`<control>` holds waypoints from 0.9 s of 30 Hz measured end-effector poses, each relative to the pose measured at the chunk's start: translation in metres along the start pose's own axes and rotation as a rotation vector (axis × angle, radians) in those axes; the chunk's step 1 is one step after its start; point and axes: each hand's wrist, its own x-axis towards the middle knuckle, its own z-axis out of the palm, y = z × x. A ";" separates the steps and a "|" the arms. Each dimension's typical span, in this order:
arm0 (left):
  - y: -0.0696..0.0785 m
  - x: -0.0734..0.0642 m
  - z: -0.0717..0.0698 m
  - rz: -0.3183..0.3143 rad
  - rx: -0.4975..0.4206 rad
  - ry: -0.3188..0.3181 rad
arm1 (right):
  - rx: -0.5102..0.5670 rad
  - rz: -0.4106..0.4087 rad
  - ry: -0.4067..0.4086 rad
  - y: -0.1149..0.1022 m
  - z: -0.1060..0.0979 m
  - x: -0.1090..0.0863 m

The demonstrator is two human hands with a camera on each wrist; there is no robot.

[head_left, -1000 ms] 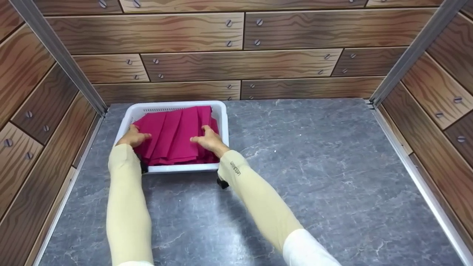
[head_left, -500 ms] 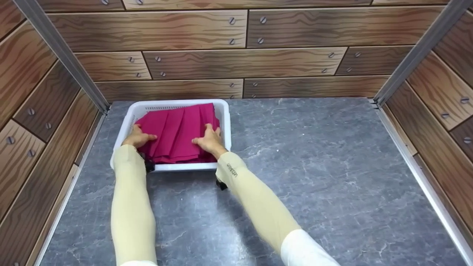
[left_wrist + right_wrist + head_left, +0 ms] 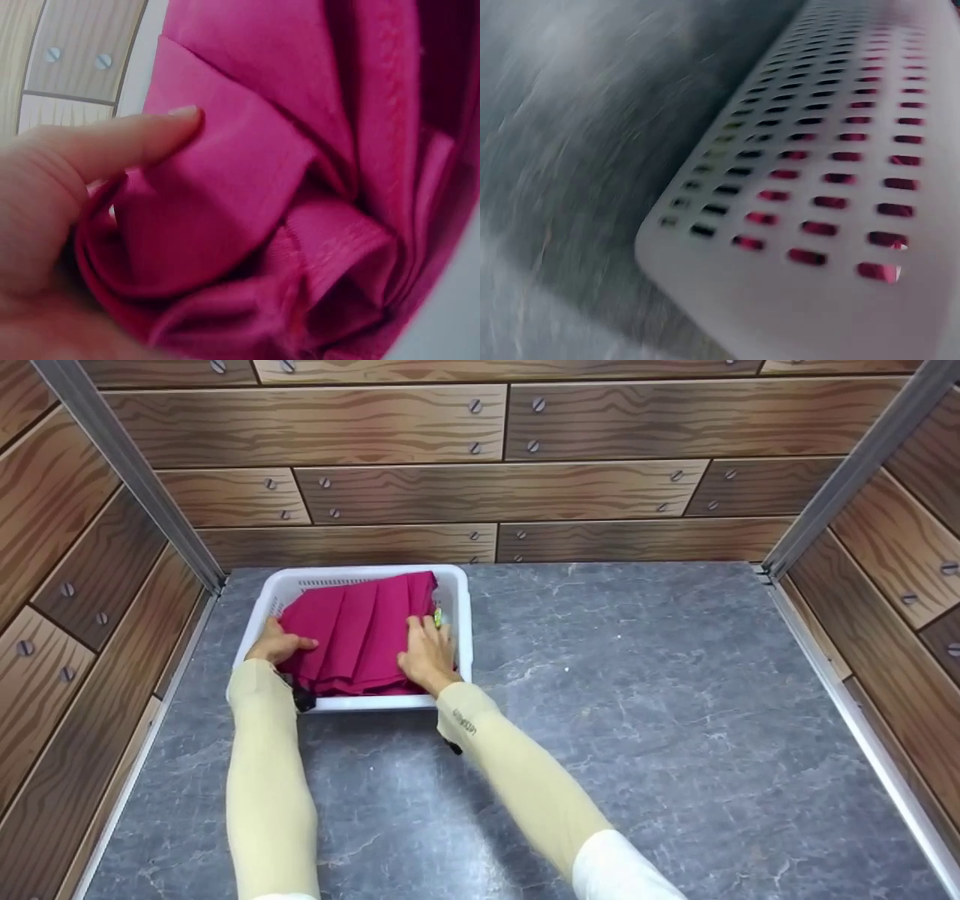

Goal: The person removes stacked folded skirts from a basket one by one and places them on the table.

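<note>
A folded magenta cloth point(image 3: 352, 630), lying in loose overlapping pleats, fills most of a white plastic basket point(image 3: 375, 703). My left hand point(image 3: 274, 645) grips its left side; in the left wrist view the thumb point(image 3: 142, 139) lies on top while the other fingers are hidden below the curled layers. On the right side my right hand point(image 3: 429, 651) holds the cloth's edge, its fingers reaching down between cloth and basket wall. Just beyond those fingers a small bright green item point(image 3: 438, 616) shows inside the basket. The right wrist view has the basket's slotted outer wall point(image 3: 802, 172), with magenta through the slots.
The basket stands on a grey marbled tabletop point(image 3: 637, 720), near the back left corner. Wood-patterned panels point(image 3: 397, 424) rise behind and at both sides, with a grey metal post point(image 3: 135, 487) in the left corner.
My right hand has turned and its fingers have gone deeper along the basket's right side. The cloth's right edge has shifted left, and the green item now shows. The left hand keeps its hold.
</note>
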 end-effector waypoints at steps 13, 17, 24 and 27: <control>0.000 0.002 0.000 0.020 0.007 -0.002 | 0.409 0.078 -0.110 0.017 -0.002 0.008; -0.004 0.007 0.001 0.050 0.064 -0.025 | 0.577 0.078 -0.163 0.024 -0.001 0.010; 0.031 -0.031 0.002 0.114 0.221 -0.095 | 0.641 -0.009 -0.168 0.026 0.001 0.011; 0.035 -0.037 0.002 0.147 0.249 -0.103 | 0.649 -0.033 -0.206 0.026 0.001 0.011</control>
